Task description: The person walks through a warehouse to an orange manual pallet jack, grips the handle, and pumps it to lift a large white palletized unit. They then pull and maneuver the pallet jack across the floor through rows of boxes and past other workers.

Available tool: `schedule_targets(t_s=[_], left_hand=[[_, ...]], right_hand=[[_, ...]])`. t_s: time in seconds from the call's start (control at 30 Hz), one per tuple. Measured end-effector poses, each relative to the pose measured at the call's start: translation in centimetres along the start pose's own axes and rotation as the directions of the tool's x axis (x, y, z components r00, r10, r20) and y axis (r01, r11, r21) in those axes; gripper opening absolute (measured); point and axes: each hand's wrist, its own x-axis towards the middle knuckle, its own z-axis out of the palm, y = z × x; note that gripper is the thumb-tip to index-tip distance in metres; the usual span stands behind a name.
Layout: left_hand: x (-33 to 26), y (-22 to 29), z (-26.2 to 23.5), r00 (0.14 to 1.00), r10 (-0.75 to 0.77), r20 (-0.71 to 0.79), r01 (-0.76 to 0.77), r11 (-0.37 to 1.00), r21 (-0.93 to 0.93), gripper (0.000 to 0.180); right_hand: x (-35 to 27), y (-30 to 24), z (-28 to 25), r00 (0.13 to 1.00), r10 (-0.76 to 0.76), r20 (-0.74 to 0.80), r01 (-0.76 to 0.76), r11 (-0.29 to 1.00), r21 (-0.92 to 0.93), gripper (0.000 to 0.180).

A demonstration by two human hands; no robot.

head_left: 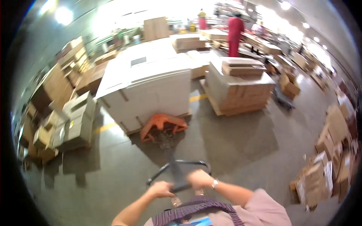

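Both my hands are on the dark handle (175, 171) of an orange pallet jack (163, 121), right in front of my body. My left hand (161, 189) is closed round the handle's left side. Closed on its right side is my right hand (200, 179), slightly blurred, with a watch or bracelet at the wrist. The jack's orange head stands against the near side of a large stack of white panels (154, 96); its forks are hidden under that load.
To the right of the white stack stands a pallet of brown boards (245, 94). Grey cartons (77, 122) line the left side. Flattened cardboard (316, 177) is heaped at the right. Farther back, a person in red (235, 35) stands near long work lines.
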Motion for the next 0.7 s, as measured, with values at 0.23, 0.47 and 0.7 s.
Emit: schedule_targets(t_s=[0.23, 0.47, 0.7], left_hand=[[-1.0, 0.4, 3.3, 0.998, -0.07, 0.0, 0.07, 0.996, -0.05, 0.052], [-3.7, 0.8, -10.1, 0.962, -0.089, -0.258, 0.07, 0.994, -0.08, 0.043], [-0.9, 2.2, 9.3, 0.99, -0.07, -0.123, 0.045, 0.981, -0.191, 0.044]], right_hand=[[0.7, -0.2, 3.9, 0.996, 0.013, 0.09, -0.006, 0.997, -0.083, 0.023], [4.4, -0.7, -9.3, 1.0, 0.019, 0.014, -0.017, 0.989, -0.146, 0.025], [-2.1, 0.1, 9.9, 1.0, 0.03, -0.003, -0.03, 0.997, -0.07, 0.029]])
